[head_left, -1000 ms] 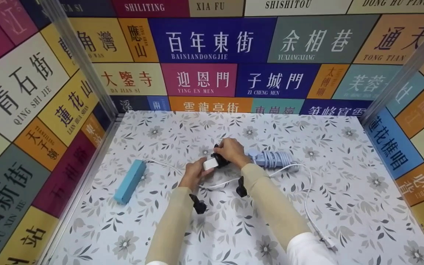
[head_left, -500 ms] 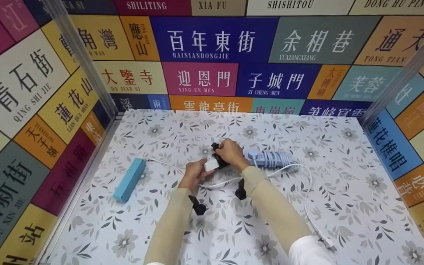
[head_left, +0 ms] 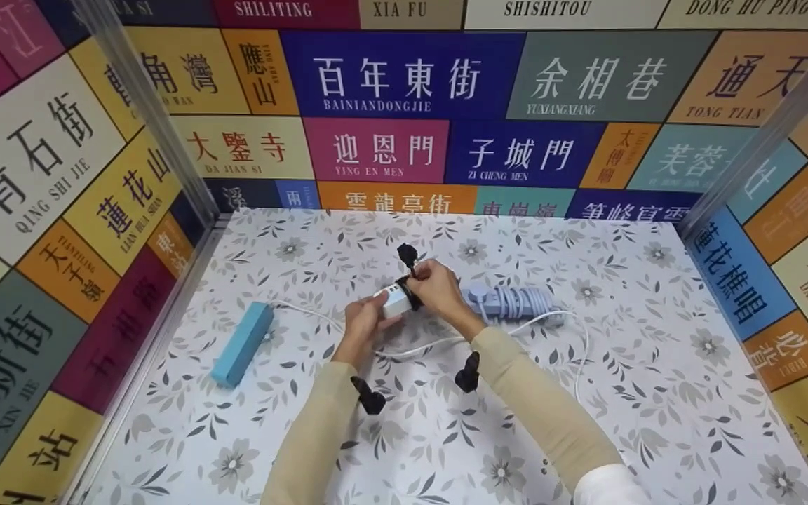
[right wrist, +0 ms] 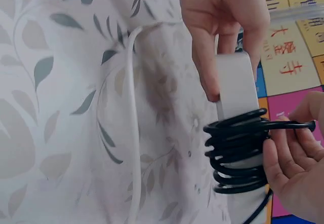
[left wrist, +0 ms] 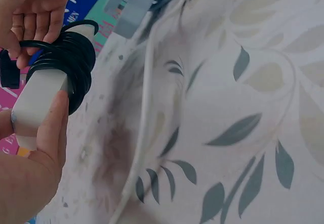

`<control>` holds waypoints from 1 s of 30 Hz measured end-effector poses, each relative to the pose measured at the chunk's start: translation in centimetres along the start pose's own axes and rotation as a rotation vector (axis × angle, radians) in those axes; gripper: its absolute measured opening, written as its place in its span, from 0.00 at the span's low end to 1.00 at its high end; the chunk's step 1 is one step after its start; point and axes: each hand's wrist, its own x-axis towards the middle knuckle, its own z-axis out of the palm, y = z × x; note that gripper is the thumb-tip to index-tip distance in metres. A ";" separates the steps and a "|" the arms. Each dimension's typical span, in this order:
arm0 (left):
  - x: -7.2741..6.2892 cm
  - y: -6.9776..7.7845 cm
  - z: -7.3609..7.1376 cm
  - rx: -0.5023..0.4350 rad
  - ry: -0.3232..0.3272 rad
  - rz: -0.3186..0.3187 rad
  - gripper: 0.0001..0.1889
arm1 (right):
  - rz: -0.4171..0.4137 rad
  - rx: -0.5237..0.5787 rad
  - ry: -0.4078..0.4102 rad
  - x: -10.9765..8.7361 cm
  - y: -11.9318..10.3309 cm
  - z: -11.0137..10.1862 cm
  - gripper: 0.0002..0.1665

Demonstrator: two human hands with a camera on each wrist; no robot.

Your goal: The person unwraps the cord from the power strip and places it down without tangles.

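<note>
A white power strip (head_left: 395,301) is held up off the tabletop by my left hand (head_left: 360,324), which grips one end between thumb and fingers. Black cord (left wrist: 71,64) is wound in several coils round the strip's other end. My right hand (head_left: 439,289) pinches the loose length of this cord beside the coils. A black plug (head_left: 407,254) sticks up beyond the right fingertips in the head view. In the right wrist view, the cord (right wrist: 235,153) wraps the strip's middle, and the right hand (right wrist: 293,168) holds its free part.
A teal power strip (head_left: 243,344) lies to the left. Behind the right wrist sits a pale blue power strip (head_left: 516,303) wrapped in its own cord. A white cable (head_left: 418,349) runs across the flowered tabletop (head_left: 446,449) beneath the hands. Sign-patterned walls (head_left: 404,77) enclose three sides.
The white strip has tilted, and its socket face now shows. The black plug has risen out beyond my right fingers. My right forearm has swung slightly right, covering the white cable's end.
</note>
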 end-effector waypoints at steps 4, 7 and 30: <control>-0.6 1.1 0.4 0.026 -0.013 0.026 0.19 | -0.025 0.231 0.037 -0.8 -0.8 -0.4 0.08; -1.3 1.8 0.5 0.070 -0.022 0.043 0.19 | -0.038 0.435 0.034 -1.5 -1.1 -0.9 0.07; -6.3 5.2 0.9 -0.102 -0.143 0.217 0.20 | -0.280 0.645 -0.277 -9.6 -2.7 -7.8 0.28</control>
